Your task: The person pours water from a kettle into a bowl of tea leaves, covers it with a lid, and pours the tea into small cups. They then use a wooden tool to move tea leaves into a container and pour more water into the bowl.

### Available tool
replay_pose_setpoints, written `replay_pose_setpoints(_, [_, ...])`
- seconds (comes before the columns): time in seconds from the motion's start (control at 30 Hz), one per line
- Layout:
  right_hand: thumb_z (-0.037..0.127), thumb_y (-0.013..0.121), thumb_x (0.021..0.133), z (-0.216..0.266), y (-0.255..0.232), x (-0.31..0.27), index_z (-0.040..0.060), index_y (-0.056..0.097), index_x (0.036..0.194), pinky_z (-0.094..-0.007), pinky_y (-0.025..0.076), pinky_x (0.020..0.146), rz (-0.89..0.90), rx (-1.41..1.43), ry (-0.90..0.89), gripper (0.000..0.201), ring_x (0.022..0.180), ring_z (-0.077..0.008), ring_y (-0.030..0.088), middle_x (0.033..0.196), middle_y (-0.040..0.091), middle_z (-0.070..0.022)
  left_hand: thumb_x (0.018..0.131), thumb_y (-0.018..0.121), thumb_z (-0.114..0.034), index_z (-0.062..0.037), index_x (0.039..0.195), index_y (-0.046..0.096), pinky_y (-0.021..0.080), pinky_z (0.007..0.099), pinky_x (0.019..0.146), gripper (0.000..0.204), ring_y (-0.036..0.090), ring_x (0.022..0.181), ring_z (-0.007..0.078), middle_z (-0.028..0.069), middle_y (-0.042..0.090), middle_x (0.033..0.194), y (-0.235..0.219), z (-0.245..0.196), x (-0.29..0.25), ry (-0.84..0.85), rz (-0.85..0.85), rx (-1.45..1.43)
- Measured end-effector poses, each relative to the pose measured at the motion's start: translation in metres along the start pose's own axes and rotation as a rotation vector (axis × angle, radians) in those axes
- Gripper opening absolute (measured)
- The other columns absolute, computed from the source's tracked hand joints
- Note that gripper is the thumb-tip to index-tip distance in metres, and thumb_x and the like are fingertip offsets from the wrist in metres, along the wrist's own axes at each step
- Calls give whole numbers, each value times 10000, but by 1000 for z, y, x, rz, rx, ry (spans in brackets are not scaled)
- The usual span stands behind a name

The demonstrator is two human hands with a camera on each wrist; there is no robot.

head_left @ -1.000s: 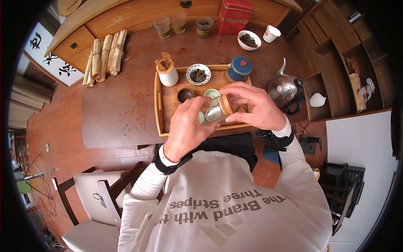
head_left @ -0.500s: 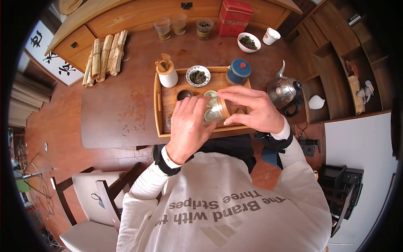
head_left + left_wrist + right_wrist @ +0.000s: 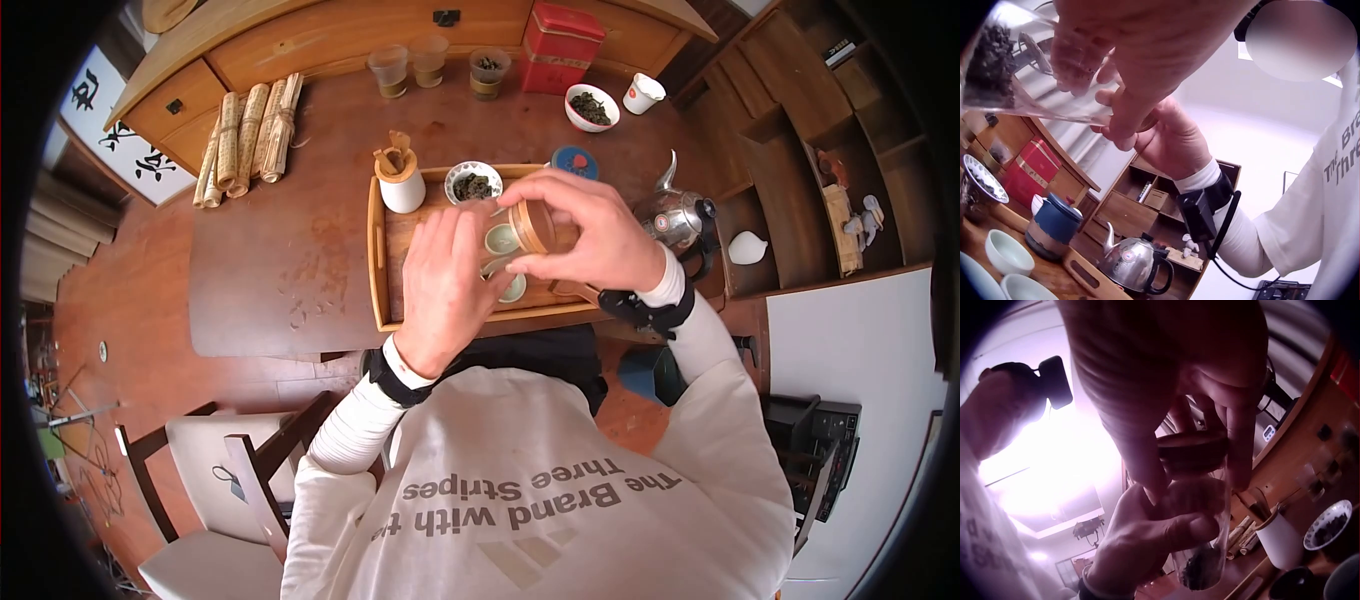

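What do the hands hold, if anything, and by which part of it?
A jar: the left hand grips its clear body, the right hand holds its lid.

Right hand (image 3: 1172, 369) pinches a round brown lid (image 3: 1192, 451) at the mouth of a clear glass jar (image 3: 1217, 551), dark loose leaves (image 3: 1200, 570) inside, left hand (image 3: 1135, 540) gripping the jar. Farther off there's a white cylindrical holder (image 3: 1280, 542), patterned white bowl (image 3: 1314, 531) to its right.

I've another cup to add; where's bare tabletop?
Tabletop left of the wooden tray, nearer than the scrolls, though partly blotched; also between tray and clear cups. Crowded: the tray, beneath the jar, and the right end, by the kettle.
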State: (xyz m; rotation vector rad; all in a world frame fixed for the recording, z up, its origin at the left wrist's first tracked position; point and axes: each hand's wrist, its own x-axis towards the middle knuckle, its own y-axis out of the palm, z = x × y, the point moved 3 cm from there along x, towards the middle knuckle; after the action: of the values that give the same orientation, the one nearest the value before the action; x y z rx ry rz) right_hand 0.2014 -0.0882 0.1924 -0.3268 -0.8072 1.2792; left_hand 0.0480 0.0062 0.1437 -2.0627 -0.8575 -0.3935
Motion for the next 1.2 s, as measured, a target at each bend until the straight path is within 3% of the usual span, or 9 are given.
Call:
replay_pose_setpoints(0.13, [115, 871, 761, 1, -39, 40, 56, 639, 1247, -334, 574, 859, 55, -253, -128, 541, 1079, -196, 644, 1211, 642, -65, 667, 914, -144, -1, 1406, 473, 407, 483, 1087, 872, 487, 1309, 397, 204, 519, 1403, -20, 9, 8, 11, -153, 40])
replay_pose_setpoints(0.23, [180, 861, 776, -38, -87, 92, 82, 646, 1238, -328, 559, 858, -72, -434, -186, 519, 1055, -215, 656, 1147, 662, -92, 767, 847, -62, -9, 1355, 543, 443, 438, 1063, 664, 556, 1245, 363, 186, 583, 1340, -32, 38, -13, -74, -325, 25])
replay_pose_setpoints(0.3, [233, 856, 766, -76, -119, 137, 72, 637, 1233, -370, 554, 891, -98, -663, -99, 540, 1064, -293, 666, 1159, 668, -139, 834, 764, -33, 4, 1299, 577, 458, 421, 1028, 503, 580, 1197, 356, 188, 602, 1292, -31, 58, -32, -183, -337, -5])
replay_pose_setpoints(0.37, [224, 792, 832, -94, -130, 177, 14, 633, 1120, -407, 553, 850, -85, -814, -194, 390, 927, -339, 669, 993, 664, -172, 878, 718, -56, 14, 1255, 582, 462, 413, 999, 407, 586, 1161, 355, 196, 603, 1247, -25, 83, -47, -431, -250, -79])
replay_pose_setpoints(0.43, [264, 833, 720, -153, -138, 215, 51, 634, 1165, -447, 500, 956, -76, -789, -79, 532, 1058, -416, 600, 1047, 636, -201, 879, 683, -32, 19, 1217, 577, 460, 431, 974, 358, 575, 1121, 366, 199, 602, 1189, -18, 99, -58, -433, -263, -25])
replay_pose_setpoints(0.6, [242, 820, 749, -221, -122, 275, 65, 638, 1218, -439, 529, 940, 25, -923, 32, 533, 1075, -384, 645, 1129, 670, -197, 872, 593, 48, 26, 1189, 559, 440, 463, 961, 320, 538, 1059, 400, 212, 584, 1145, 1, 125, -84, -425, -230, 62])
replay_pose_setpoints(0.7, [191, 821, 714, -263, -97, 286, 78, 612, 1239, -459, 504, 997, 244, -979, 279, 576, 1180, -388, 602, 1203, 654, -184, 872, 560, 76, 33, 1195, 550, 432, 465, 971, 326, 527, 1078, 400, 214, 578, 1155, 5, 129, -84, -375, -260, 62])
replay_pose_setpoints(1.0, [186, 861, 621, -317, -86, 289, 38, 630, 1241, -423, 533, 985, 419, -902, 531, 679, 1141, -362, 654, 1186, 695, -188, 844, 524, 124, 44, 1241, 532, 424, 478, 971, 405, 519, 1084, 416, 239, 559, 1193, 10, 133, -84, -362, -240, 93])
replay_pose_setpoints(1.2, [251, 862, 638, -317, -89, 286, 34, 609, 1321, -413, 523, 1007, 477, -936, 543, 760, 1190, -359, 634, 1251, 676, -192, 856, 523, 123, 45, 1246, 529, 422, 475, 978, 397, 517, 1092, 420, 241, 557, 1194, 9, 130, -82, -357, -236, 112])
